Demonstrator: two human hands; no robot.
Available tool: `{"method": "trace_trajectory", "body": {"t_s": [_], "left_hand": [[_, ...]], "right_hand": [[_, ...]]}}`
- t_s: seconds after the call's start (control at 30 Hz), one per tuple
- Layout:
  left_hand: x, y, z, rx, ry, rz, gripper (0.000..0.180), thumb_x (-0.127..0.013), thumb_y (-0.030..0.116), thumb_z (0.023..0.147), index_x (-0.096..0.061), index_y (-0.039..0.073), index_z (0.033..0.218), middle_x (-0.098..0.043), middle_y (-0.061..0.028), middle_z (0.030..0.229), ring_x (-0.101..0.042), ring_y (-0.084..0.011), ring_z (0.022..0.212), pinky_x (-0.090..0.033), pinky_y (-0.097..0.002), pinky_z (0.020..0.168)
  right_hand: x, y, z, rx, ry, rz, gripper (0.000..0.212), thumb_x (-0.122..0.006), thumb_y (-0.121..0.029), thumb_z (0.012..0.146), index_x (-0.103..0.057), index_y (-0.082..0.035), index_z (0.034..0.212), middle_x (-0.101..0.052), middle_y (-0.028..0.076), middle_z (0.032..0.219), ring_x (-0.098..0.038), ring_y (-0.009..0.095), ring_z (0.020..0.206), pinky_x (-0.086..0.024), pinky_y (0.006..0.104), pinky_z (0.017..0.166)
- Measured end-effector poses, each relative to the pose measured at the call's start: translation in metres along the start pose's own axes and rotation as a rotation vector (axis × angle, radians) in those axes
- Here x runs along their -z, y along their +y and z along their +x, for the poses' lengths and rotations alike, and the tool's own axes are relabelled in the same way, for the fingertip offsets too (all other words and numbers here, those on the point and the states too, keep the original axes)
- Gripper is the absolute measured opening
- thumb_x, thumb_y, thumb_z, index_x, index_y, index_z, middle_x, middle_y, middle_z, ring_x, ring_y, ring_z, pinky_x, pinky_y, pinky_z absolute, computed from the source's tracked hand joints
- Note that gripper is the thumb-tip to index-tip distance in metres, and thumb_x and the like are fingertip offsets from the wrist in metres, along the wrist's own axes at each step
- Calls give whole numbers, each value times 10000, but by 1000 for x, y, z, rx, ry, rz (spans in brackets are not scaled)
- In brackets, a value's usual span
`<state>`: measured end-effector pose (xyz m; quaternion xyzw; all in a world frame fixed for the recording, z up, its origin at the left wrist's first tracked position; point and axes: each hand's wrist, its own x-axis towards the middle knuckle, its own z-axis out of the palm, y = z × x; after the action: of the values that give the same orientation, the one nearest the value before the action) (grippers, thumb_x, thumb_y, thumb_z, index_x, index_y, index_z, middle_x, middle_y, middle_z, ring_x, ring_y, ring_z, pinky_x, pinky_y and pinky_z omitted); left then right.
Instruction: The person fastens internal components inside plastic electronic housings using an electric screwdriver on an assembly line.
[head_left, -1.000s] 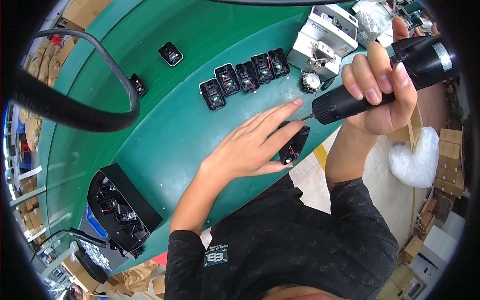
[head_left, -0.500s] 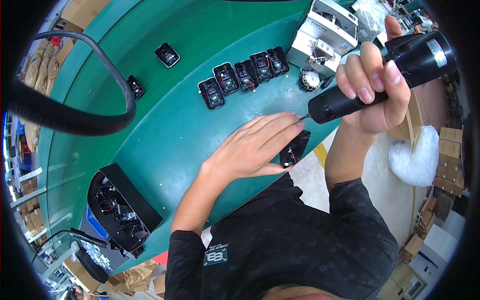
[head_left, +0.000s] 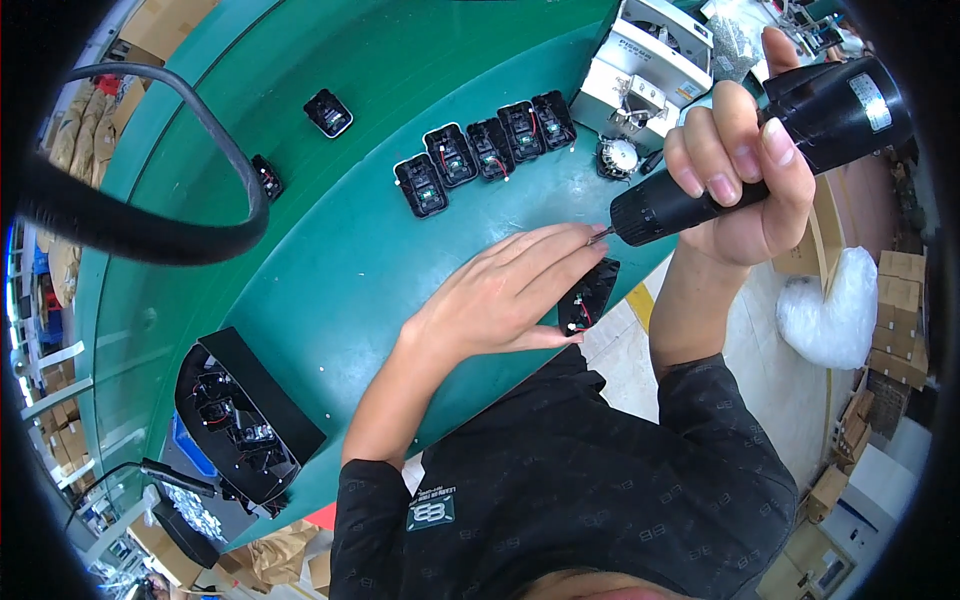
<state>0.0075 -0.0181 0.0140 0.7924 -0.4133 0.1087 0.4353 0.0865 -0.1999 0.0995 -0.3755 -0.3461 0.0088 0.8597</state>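
My right hand (head_left: 745,185) is wrapped around a black electric screwdriver (head_left: 680,208), tilted with its chuck toward the lower left. Its thin bit reaches down to the fingertips of my left hand (head_left: 510,290). That hand lies across a black plastic housing (head_left: 588,298) at the table's near edge, with fingers on its far side and thumb by its near end. A red wire and a small white connector show on the housing. My left fingers hide the rest of it, and I cannot see the bit's very tip clearly.
Several similar black housings (head_left: 450,157) stand in a row on the green table (head_left: 340,310). A white machine (head_left: 640,80) and a small round metal part (head_left: 618,157) are at the far right. A black bin (head_left: 265,400) of parts sits at left; a dark cable (head_left: 215,130) arches across the upper left.
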Motion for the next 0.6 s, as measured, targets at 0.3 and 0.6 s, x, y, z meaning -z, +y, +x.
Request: {"method": "trace_trajectory", "body": {"t_s": [0.3,0.6], "left_hand": [[6,2,0,33,-50,-11,719,-807,325,658,-521,19,1242,-529,-173,1243,-548,-351,1119,-467,-419,938],[6,-11,-13,239,79,-54,823,-880,264,551,-519,21,1249,-603,-143,1192,-603,-297,1086,-484,-373,937]], "right_hand": [[-2,2,1,17,-15,-24,130,-440,-142,907,-466,-21,949,-421,11,672,-463,81,529,-455,267,534],[-9,-11,3,91,-111,95,241,-422,-157,910,-383,-28,1109,-438,2,713,-493,74,581,-451,273,597]]}}
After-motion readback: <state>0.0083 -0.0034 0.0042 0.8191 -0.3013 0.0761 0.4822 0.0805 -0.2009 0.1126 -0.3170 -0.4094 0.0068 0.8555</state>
